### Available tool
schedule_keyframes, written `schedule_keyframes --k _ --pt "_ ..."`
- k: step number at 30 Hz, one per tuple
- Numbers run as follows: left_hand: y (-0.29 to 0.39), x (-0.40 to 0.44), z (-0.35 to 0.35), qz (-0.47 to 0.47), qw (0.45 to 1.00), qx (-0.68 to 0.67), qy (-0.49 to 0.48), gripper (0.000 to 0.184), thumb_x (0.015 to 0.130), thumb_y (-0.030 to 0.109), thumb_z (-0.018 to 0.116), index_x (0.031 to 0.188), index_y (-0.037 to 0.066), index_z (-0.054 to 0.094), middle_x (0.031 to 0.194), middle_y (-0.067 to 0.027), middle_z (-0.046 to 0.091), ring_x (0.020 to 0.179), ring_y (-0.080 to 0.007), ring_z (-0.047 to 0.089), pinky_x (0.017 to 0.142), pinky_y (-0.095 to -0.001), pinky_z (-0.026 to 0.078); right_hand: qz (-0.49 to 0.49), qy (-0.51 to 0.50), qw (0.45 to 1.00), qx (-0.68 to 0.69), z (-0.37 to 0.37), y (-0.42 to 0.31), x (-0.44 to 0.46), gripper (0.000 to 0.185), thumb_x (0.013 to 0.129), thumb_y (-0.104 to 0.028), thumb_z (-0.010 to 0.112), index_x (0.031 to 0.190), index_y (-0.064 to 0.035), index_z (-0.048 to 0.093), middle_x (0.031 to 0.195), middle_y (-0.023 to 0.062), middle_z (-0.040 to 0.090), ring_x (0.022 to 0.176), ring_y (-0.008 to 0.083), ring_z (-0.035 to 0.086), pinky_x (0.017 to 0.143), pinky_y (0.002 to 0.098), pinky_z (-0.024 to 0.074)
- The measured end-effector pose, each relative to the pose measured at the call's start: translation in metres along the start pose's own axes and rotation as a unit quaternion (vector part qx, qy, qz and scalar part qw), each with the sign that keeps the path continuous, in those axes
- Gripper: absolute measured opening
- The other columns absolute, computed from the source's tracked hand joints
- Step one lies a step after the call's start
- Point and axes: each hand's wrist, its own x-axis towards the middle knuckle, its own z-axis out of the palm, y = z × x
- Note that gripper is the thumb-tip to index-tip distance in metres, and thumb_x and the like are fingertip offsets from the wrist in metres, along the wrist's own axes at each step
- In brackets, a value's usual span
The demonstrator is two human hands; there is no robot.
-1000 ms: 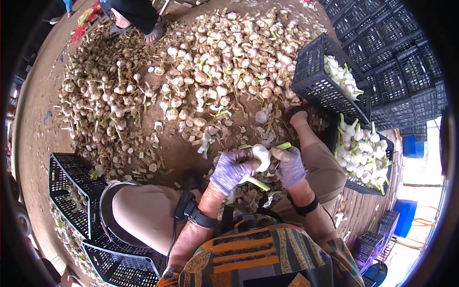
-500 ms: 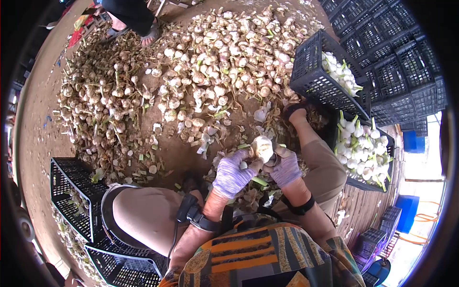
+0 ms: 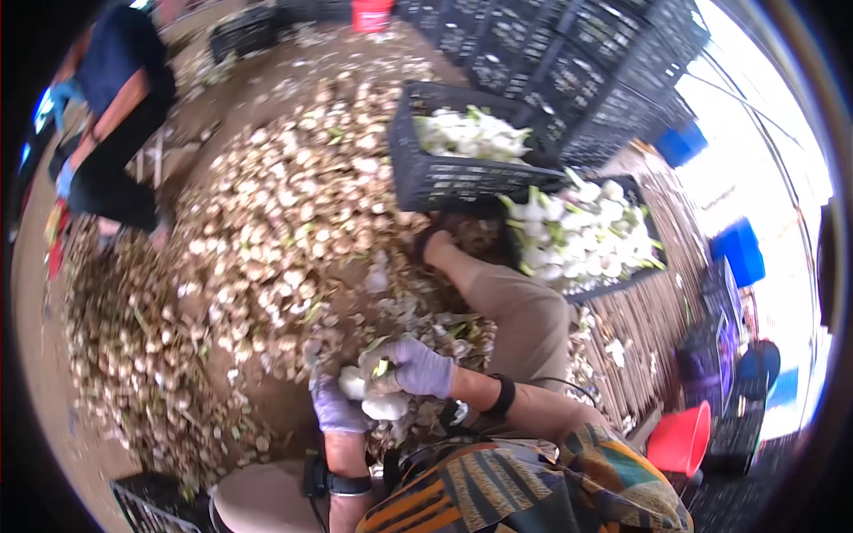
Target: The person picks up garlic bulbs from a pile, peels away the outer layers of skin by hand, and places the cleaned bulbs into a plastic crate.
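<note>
My right hand, in a pale purple knit glove, is closed around peeled-looking white garlic bulbs with a bit of green stem at its fingers. Beside it, close to another white bulb, is my gloved left hand. Its fingers point up and are smeared, so their grip is unclear. Both hands are above a floor strewn with garlic skins and trimmings. Past them spreads a large heap of untrimmed garlic. To the right, a black crate holds cleaned white garlic with short green stems.
A second black crate of white garlic stands behind the first, before stacked black crates. At the far left a person in dark clothes bends over. A red bucket and a blue container stand right; another crate is lower left.
The view has swung to the right. My hands, earlier together around one garlic bulb, have shifted apart slightly, and white bulbs now show at my right hand.
</note>
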Motion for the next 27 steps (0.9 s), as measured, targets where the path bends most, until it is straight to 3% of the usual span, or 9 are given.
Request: schedule_keyframes --k 5,8,12,15,21,22,25,26,27 --pt "0.01 -0.009 0.008 0.047 0.982 0.132 0.126 0.017 0.079 0.019 0.062 0.093 0.01 0.06 0.078 -0.0047 0.06 0.063 -0.0183 0.057 0.054 -0.037 0.048 -0.049 0.292 0.955 0.032 -0.099 -0.034 -0.049 0.022 0.072 -0.008 0.071 0.091 -0.0049 0.063 0.092 0.0041 0.064 0.085 0.0142 0.06 0.078 0.0274 0.0485" --pt "0.004 -0.008 0.004 0.055 0.97 0.208 0.116 0.014 0.08 0.017 0.062 0.091 0.008 0.062 0.079 -0.0023 0.06 0.064 -0.0135 0.055 0.054 -0.0319 0.046 -0.071 0.457 0.801 -0.38 -0.185 -0.031 -0.093 0.021 0.069 -0.006 0.065 0.09 -0.0053 0.062 0.082 0.0077 0.063 0.077 0.0205 0.061 0.069 0.0319 0.0485" --pt "-0.006 -0.003 -0.008 0.105 0.942 0.309 0.074 0.014 0.079 0.01 0.063 0.091 0.004 0.061 0.072 -0.0042 0.061 0.055 -0.0135 0.056 0.046 -0.0239 0.043 0.279 0.435 0.564 -0.644 -0.27 0.001 -0.156 0.02 0.072 -0.01 0.054 0.09 -0.0108 0.063 0.09 0.016 0.062 0.085 0.0334 0.059 0.074 0.0416 0.0481" --pt "-0.012 0.0 -0.025 0.123 0.937 0.321 0.058 0.007 0.079 0.008 0.062 0.084 0.004 0.062 0.072 -0.0003 0.058 0.063 -0.0102 0.053 0.055 -0.0242 0.042 0.426 0.334 0.53 -0.653 -0.304 0.033 -0.194 0.032 0.076 -0.021 0.059 0.106 -0.0119 0.061 0.104 0.015 0.061 0.097 0.033 0.057 0.086 0.0405 0.0448" --pt "-0.007 -0.003 -0.034 0.132 0.857 0.493 0.073 0.008 0.08 0.009 0.061 0.084 0.002 0.062 0.068 -0.0034 0.058 0.065 -0.0118 0.052 0.063 -0.0288 0.044 0.176 0.365 0.641 -0.652 -0.229 -0.011 -0.052 0.029 0.073 -0.008 0.058 0.102 -0.0103 0.059 0.1 0.0134 0.059 0.094 0.0328 0.056 0.079 0.0415 0.0457" --pt "-0.011 0.0 -0.041 0.135 0.849 0.505 0.078 0.01 0.08 0.01 0.06 0.086 0.002 0.062 0.068 -0.0042 0.057 0.064 -0.0116 0.051 0.063 -0.0291 0.044 0.047 0.32 0.674 -0.664 -0.21 0.008 -0.016 0.026 0.072 -0.011 0.06 0.098 -0.0088 0.061 0.093 0.0134 0.06 0.09 0.0326 0.057 0.077 0.0413 0.0459" --pt "-0.002 -0.006 -0.032 0.12 0.881 0.442 0.121 0.013 0.081 0.008 0.059 0.092 0.001 0.062 0.069 -0.0059 0.06 0.065 -0.0091 0.052 0.061 -0.0272 0.044 0.161 0.101 0.826 -0.53 -0.09 0.028 0.096 0.022 0.075 -0.012 0.06 0.096 -0.0101 0.064 0.094 0.0107 0.064 0.088 0.0284 0.06 0.08 0.0361 0.048" --pt "0.003 -0.006 -0.031 0.115 0.9 0.392 0.153 0.013 0.082 0.007 0.059 0.093 0.001 0.061 0.07 -0.006 0.061 0.066 -0.0082 0.053 0.061 -0.0265 0.044 -0.032 0.073 0.864 -0.497 -0.063 0.075 0.121 0.026 0.075 -0.011 0.06 0.1 -0.0135 0.063 0.099 0.0101 0.064 0.092 0.0263 0.06 0.082 0.0348 0.048" --pt "0.007 -0.005 -0.036 0.137 0.863 0.456 0.168 0.016 0.083 0.005 0.057 0.098 0.0 0.06 0.075 -0.0043 0.062 0.067 -0.0075 0.053 0.062 -0.0248 0.044 0.026 0.019 0.876 -0.481 -0.02 0.093 0.15 0.029 0.076 -0.01 0.058 0.104 -0.0162 0.062 0.103 0.0084 0.063 0.097 0.0245 0.059 0.085 0.0343 0.0477"
